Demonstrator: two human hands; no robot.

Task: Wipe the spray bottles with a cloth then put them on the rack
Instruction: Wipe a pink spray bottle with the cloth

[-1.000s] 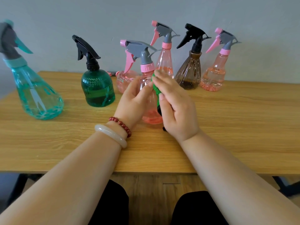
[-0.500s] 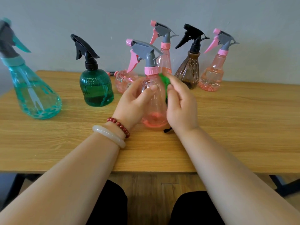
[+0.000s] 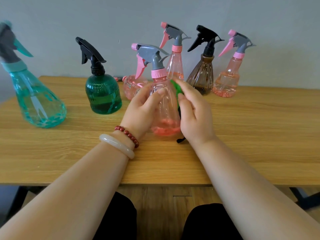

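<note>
A clear pink spray bottle (image 3: 165, 108) with a grey trigger head stands upright on the wooden table (image 3: 251, 135) in front of me. My left hand (image 3: 141, 110) grips its left side, thumb across the front. My right hand (image 3: 194, 115) presses a green cloth (image 3: 176, 90) against the bottle's right side; most of the cloth is hidden under the palm, and a dark strap end shows below the wrist.
Other spray bottles stand behind: teal (image 3: 37, 99) far left, dark green (image 3: 103, 94), a pink one lying down (image 3: 132, 86), a tall pink one (image 3: 174, 66), a brown one (image 3: 201, 75), another pink one (image 3: 226, 80). A grey wall rises behind the table. No rack is in view.
The pink bottle has gone from tilted to upright between my hands. My right hand with the cloth has slid from the bottle's front round to its right side.
</note>
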